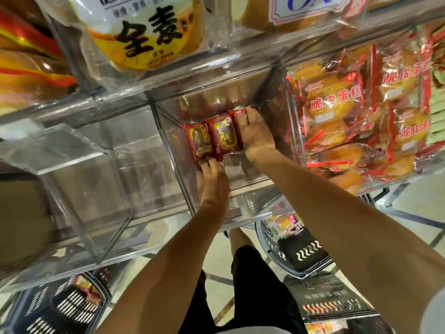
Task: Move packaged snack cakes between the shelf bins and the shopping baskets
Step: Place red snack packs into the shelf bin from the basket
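Observation:
Three red-wrapped snack cakes lie in a row inside the middle clear shelf bin (243, 196). My left hand (212, 179) reaches into the bin and holds the near end of the left cake (197, 141). The middle cake (225, 136) lies between my two hands. My right hand (255, 133) lies over the right cake (237, 115), fingers curled round its far end. A grey shopping basket (265, 239) with pink-and-yellow packs stands below on the right. A dark basket (48, 307) holding a red pack stands at the lower left.
The clear bin (79, 179) to the left holds nothing. The bin on the right is heaped with orange cakes in red-trimmed wrappers (356, 121). Bagged bread (144, 34) sits on the shelf above. My legs and the pale floor show below.

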